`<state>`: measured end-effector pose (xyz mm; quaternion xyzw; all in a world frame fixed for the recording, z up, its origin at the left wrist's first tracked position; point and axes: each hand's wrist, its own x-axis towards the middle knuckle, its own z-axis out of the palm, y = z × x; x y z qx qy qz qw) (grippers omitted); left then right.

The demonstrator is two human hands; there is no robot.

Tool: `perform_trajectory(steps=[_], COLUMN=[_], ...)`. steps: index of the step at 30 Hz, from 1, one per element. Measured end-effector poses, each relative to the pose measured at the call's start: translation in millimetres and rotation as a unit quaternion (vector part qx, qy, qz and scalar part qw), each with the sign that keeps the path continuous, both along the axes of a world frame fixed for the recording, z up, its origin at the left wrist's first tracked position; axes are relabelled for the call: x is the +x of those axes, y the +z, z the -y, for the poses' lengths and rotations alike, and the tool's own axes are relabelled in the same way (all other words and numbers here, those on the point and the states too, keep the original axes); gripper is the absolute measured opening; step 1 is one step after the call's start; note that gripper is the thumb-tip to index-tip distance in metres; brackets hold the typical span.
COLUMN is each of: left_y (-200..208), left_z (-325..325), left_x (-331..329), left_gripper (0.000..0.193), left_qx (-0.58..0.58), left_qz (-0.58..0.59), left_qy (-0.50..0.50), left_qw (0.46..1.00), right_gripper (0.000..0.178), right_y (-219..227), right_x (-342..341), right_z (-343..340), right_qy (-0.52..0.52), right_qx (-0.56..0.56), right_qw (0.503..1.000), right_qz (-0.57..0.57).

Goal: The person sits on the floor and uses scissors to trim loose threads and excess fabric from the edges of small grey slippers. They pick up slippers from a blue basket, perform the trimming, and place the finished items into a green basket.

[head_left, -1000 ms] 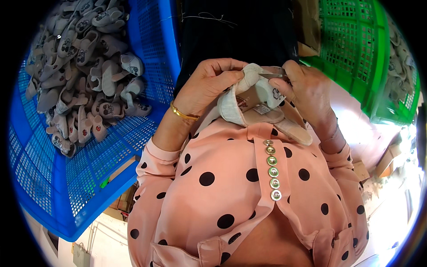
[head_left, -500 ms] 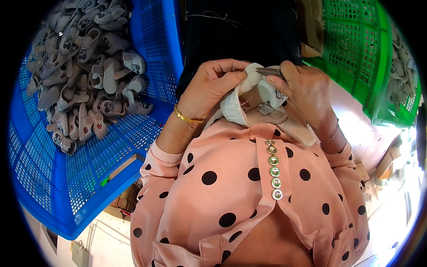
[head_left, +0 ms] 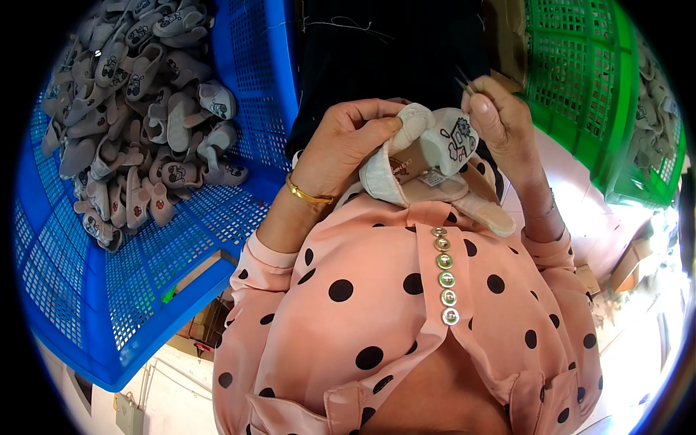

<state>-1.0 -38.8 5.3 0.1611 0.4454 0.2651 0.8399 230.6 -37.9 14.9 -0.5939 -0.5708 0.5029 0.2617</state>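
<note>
In front of my chest is a small pale cloth shoe (head_left: 457,138) with a cartoon picture on its toe and a printed insole. My left hand (head_left: 348,134) pinches its rim between thumb and fingers. A long pale flap (head_left: 487,214) extends from the shoe toward the lower right. To the right of the toe, my right hand (head_left: 500,119) is closed on a slim metal tool (head_left: 467,85) with two thin points, snips or tweezers; I cannot tell which. The points face up and left, apart from the shoe.
A blue plastic basket (head_left: 254,87) at the left holds a heap of similar shoes (head_left: 138,109). At the right stands a green basket (head_left: 573,80), with more shoes (head_left: 649,109) beyond its wall. Loose thread (head_left: 348,27) lies on the dark cloth ahead. Cardboard (head_left: 507,36) is beside the green basket.
My right hand has drawn away from the shoe's rim to the right, tool points now turned upward. The toe picture has come into sight. My left hand keeps its grip.
</note>
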Motion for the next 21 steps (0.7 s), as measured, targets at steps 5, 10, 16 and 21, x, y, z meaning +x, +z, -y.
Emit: perform_trajectory(steps=[5, 10, 16, 21], left_y=[1, 5, 2, 5], left_z=[-1, 0, -1, -9], left_x=[1, 0, -3, -5], left_gripper=[0.026, 0.026, 0.022, 0.022], left_qx=[0.023, 0.066, 0.070, 0.145], left_qz=[-0.011, -0.043, -0.031, -0.076], left_qy=[-0.018, -0.027, -0.039, -0.097], left_qw=[1.000, 0.997, 0.996, 0.982], right_gripper=[0.028, 0.018, 0.020, 0.016], right_y=[10, -15, 5, 12], right_x=[-25, -17, -19, -22], right_z=[-3, -20, -1, -5], right_qy=[0.108, 0.094, 0.035, 0.092], right_qx=[0.099, 0.154, 0.028, -0.074], right_qw=[0.982, 0.945, 0.995, 0.993], right_qz=[0.120, 0.272, 0.092, 0.020])
